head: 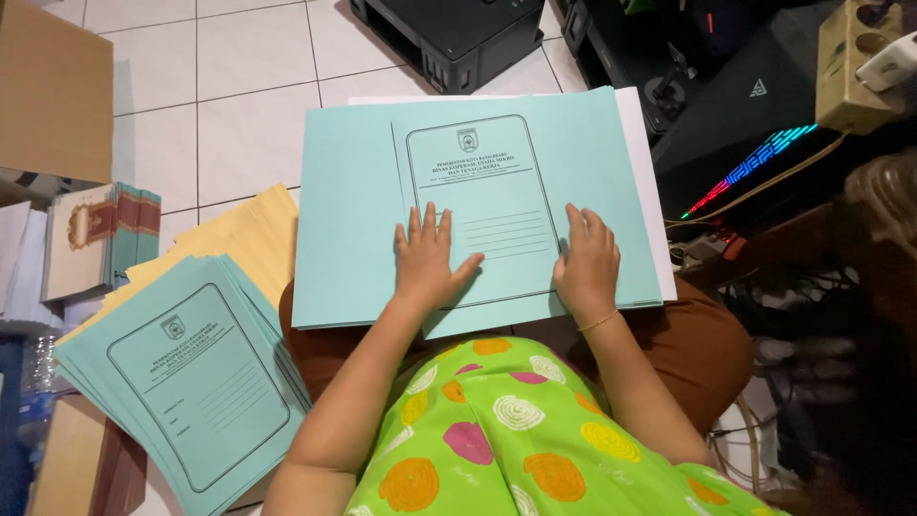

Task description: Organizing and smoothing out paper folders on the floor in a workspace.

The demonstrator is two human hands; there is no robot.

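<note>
Both the left hand [427, 260] and the right hand [585, 263] lie open and flat on the light blue folder [478, 205] resting on the person's lap, apparently pressing its fold down, beside a stack of blue folders [191, 382] on the floor.

Brown cardboard box [53, 91] top left; black-framed label panel [478, 205] on teal folder [353, 239].

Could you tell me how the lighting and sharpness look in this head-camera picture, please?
In the head view, light falls evenly on the blue folder and both flat hands, left hand and right hand, with only soft shadows; the right side around the dark case is dim, its coloured lights glowing; edges bend slightly outward.
</note>
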